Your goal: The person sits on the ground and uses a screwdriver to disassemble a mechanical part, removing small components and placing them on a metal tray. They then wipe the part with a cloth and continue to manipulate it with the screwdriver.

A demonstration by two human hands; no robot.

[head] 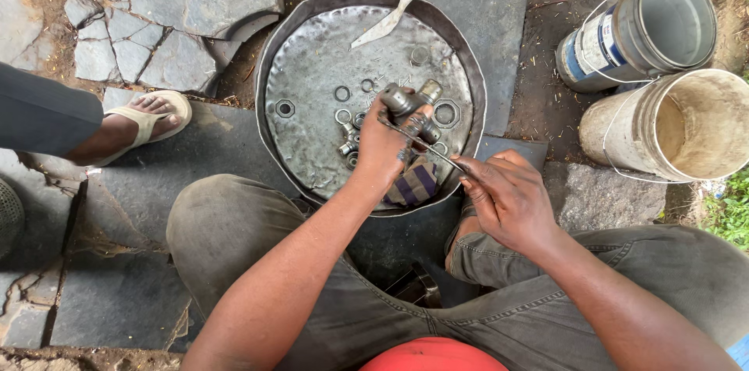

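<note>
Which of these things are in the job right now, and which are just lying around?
In hand:
- left hand grips a greasy metal valve part
- right hand works a thin rod into it
- round metal pan with washers and nuts

Lying about:
- two buckets
- metal blade
- striped rag
- another person's sandalled foot

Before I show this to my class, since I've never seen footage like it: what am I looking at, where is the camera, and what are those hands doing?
The camera sits on a seated person's head, looking down at their own knees and bare hands. The left hand grips a greasy grey metal machine part. The right hand holds a thin metal rod against that part. Below lies a round dented metal tray on stone paving, holding loose metal rings and nuts, a flat pale metal blade and a striped cloth. Two empty paint buckets lie on their sides at right. Another person's sandalled foot shows at left.
</note>
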